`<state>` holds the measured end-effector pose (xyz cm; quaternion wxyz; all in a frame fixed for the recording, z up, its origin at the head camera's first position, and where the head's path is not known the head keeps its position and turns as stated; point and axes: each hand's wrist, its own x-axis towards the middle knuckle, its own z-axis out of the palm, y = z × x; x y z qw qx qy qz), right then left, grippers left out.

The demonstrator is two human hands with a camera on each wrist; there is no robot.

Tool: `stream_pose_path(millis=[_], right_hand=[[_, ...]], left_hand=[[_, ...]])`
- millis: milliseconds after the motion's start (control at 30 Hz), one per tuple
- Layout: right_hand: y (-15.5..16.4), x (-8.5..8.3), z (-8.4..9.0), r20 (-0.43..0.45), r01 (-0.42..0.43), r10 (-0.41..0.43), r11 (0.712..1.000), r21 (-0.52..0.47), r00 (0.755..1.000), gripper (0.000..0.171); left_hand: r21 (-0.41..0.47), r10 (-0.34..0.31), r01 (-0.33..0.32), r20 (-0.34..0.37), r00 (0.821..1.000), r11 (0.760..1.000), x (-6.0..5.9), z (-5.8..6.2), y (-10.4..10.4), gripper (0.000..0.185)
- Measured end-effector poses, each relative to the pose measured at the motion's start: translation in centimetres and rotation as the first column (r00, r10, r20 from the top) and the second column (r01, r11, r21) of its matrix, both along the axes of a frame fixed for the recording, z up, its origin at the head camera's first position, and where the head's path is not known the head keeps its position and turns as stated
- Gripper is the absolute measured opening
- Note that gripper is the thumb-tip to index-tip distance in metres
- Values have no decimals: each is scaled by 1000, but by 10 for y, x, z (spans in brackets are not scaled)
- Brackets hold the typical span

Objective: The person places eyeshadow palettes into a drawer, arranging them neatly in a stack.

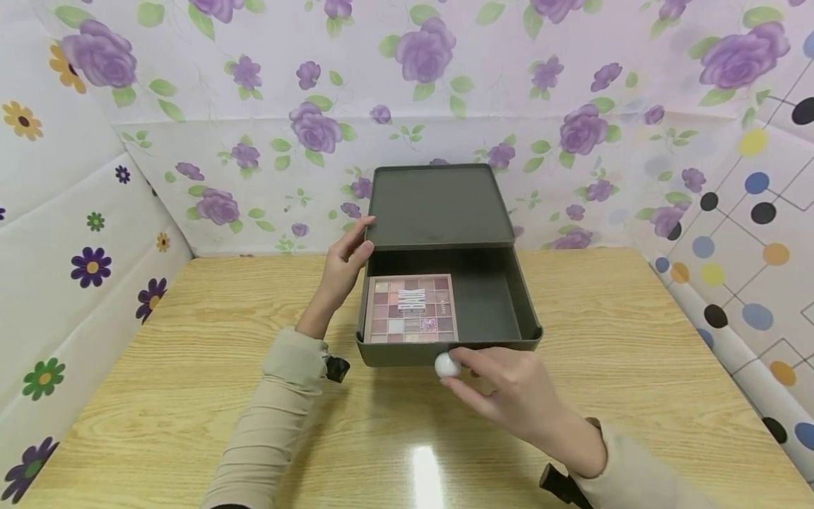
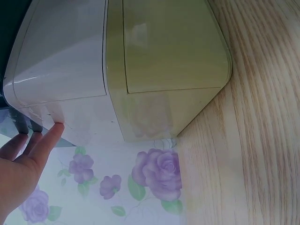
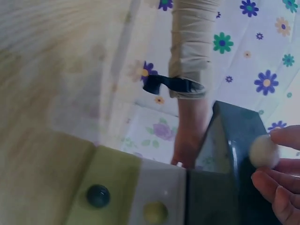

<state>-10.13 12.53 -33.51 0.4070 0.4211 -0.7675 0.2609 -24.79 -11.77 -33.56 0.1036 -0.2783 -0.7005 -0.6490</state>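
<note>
A small drawer cabinet (image 1: 439,205) with a dark grey top stands on the table; its grey top drawer (image 1: 486,304) is pulled out. An eyeshadow palette (image 1: 412,309) lies flat in the left part of that drawer. My right hand (image 1: 521,392) pinches the round white knob (image 1: 448,365) on the drawer's front between thumb and fingers. At the cabinet's left side, my left hand (image 1: 337,276) rests with extended fingers against the wall. The left wrist view shows a white tier (image 2: 61,51) and a yellow-green tier (image 2: 173,47) below the grey one.
Lower drawers carry a yellow knob (image 3: 155,212) and a dark knob (image 3: 98,195). The wooden table (image 1: 254,304) extends around the cabinet. Behind it hangs a flowered cloth (image 1: 254,141); a dotted cloth (image 1: 738,233) borders the right side.
</note>
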Motion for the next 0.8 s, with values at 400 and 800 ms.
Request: stream_pose_path(millis=[400, 800], right_hand=[[-7, -1, -8, -35, -32, 29, 997, -77, 999, 30], [-9, -7, -10, -15, 12, -14, 996, -86, 1000, 34]], left_hand=[[57, -13, 11, 31, 999, 998, -21, -19, -4, 48], [83, -25, 22, 40, 999, 996, -21, -18, -4, 45]])
